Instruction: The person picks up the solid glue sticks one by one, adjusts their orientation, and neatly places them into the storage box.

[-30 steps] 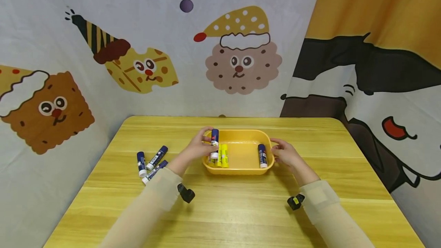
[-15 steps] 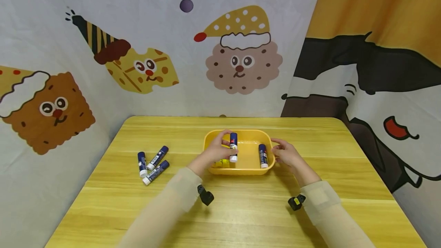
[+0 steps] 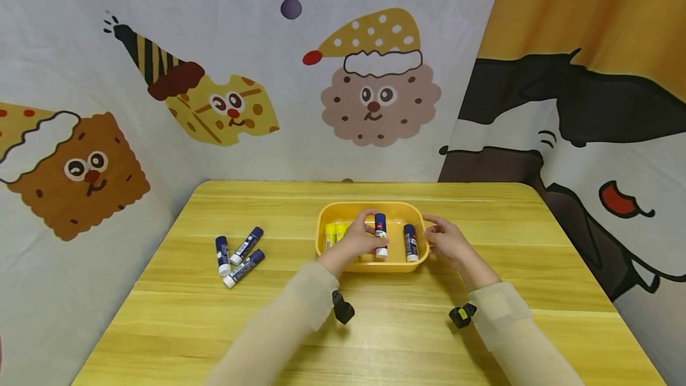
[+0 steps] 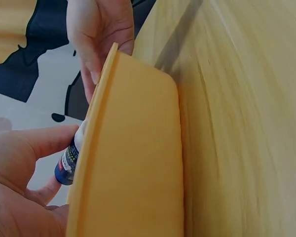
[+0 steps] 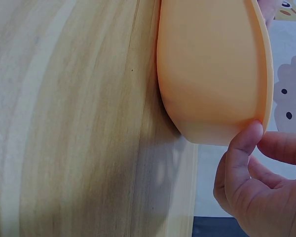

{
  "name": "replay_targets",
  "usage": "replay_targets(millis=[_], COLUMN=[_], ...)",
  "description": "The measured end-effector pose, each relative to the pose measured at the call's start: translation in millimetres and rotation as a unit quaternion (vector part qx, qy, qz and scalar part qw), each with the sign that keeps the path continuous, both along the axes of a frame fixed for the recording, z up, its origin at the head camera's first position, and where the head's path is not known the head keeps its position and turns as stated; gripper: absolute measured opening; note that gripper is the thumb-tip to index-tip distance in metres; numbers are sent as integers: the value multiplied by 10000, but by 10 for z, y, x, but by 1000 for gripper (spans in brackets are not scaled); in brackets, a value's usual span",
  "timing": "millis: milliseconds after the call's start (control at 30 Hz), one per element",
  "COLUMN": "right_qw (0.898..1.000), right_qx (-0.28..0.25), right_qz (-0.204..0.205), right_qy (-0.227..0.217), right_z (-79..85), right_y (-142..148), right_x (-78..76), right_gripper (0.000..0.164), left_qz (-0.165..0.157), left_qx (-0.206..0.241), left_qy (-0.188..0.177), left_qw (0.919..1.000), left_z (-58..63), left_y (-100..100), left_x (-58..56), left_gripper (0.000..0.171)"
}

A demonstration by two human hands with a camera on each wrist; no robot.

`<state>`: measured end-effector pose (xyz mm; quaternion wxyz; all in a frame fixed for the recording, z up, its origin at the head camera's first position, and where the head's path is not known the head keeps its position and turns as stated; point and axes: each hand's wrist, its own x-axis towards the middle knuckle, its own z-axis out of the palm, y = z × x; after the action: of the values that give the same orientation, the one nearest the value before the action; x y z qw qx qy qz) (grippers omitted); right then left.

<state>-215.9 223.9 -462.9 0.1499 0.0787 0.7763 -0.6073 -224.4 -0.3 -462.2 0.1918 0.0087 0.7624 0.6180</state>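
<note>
Over the middle of the yellow plastic tray (image 3: 370,267), my left hand (image 3: 354,244) holds a blue glue stick (image 3: 381,234) with a white end between thumb and fingers. It stands nearly upright, blue end up. The left wrist view shows this glue stick (image 4: 68,163) partly behind the rim. At the tray's right end, my right hand (image 3: 449,243) pinches the rim; its fingers (image 5: 246,140) press the outer wall there. Another blue glue stick (image 3: 410,243) leans inside the right end. Yellow glue sticks (image 3: 330,234) stand at the left end, partly hidden by my left hand.
On the wooden table (image 3: 402,338), left of the tray, three blue-and-white glue sticks (image 3: 245,268) lie close together. A cartoon-printed curtain (image 3: 246,16) hangs behind the table and along both sides.
My left hand has carried the blue glue stick rightward, from the tray's left end to its middle. The right hand has stayed at the rim, and the tray has hardly moved.
</note>
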Motion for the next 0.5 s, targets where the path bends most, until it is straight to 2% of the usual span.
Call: replay_targets(millis=[233,500], right_qw=[10000,10000], right_qx=[49,-2], right_qz=[21,19], right_qy=[0,36], right_z=[-15,-8], right_y=[11,4], right_x=[8,12], right_gripper=[51,51], left_qz=[-7,-62], left_qx=[-153,-809], left_qy=[70,223], left_qw=[9999,9965], left_z=[-66,-59], left_y=[140,280], left_x=[3,9], left_gripper=[72,74])
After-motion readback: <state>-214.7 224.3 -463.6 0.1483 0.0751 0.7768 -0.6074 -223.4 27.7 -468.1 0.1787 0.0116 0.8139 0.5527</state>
